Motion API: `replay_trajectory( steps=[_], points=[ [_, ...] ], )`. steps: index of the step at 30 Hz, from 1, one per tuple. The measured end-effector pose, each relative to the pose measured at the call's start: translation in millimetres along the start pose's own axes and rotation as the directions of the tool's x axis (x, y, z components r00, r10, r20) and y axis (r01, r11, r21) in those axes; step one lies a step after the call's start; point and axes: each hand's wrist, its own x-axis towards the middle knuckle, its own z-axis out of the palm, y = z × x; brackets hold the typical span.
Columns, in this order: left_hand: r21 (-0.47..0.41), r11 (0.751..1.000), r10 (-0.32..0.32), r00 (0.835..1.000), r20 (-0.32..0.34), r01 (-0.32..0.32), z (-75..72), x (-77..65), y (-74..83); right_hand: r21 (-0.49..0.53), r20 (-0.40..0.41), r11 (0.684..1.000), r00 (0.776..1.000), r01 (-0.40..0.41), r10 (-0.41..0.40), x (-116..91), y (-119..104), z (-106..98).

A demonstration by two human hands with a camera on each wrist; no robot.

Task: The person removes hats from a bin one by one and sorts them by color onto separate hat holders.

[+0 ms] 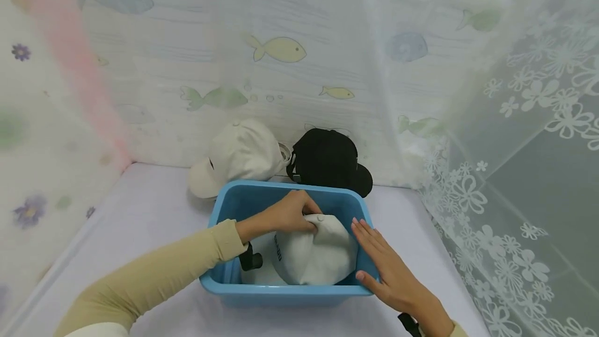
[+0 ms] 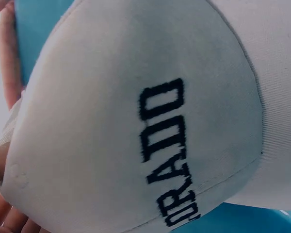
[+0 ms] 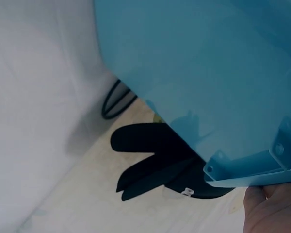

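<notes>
Inside a blue plastic tub lies a white baseball cap with dark lettering on its front and the brim toward the left. My left hand reaches over the tub and pinches the cap's crown near the top button, thumb in front and fingers behind. Up close in the left wrist view, the cap fills most of the picture, with fingers behind its crown. On the tub's right rim rests my right hand, its fingers straight. The right wrist view shows this hand at the rim of the tub.
Behind the tub, a cream cap and a black cap sit side by side against a fish-print curtain. A white cloth covers the surface. Sheer flowered fabric hangs at the right.
</notes>
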Motion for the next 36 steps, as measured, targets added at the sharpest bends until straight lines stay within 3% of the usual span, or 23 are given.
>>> replay_trajectory(
  steps=[5,12,22,33,36],
  points=[
    [-0.009,0.999,0.039,0.997,-0.069,-0.04,-8.1,-2.1,7.6,0.02,-0.012,1.0,1.0,-0.012,0.012,1,-1,1],
    [0.021,0.995,0.102,0.989,-0.105,-0.1,-24.2,-5.8,20.8,0.048,-0.022,0.999,1.0,-0.02,0.021,3,0,1],
    [-0.015,0.994,0.101,0.978,-0.182,-0.106,-38.0,-11.0,35.6,0.056,-0.052,0.998,0.999,-0.007,0.01,-1,1,2],
    [-0.029,0.972,0.215,0.94,-0.266,-0.231,-64.9,-14.4,56.4,0.051,-0.048,0.999,0.999,0.012,-0.01,-2,3,4],
    [-0.041,0.964,0.237,0.917,-0.321,-0.263,-77.8,-16.1,64.5,0.055,-0.044,0.998,0.999,0.011,-0.009,-3,3,4]
  ],
)
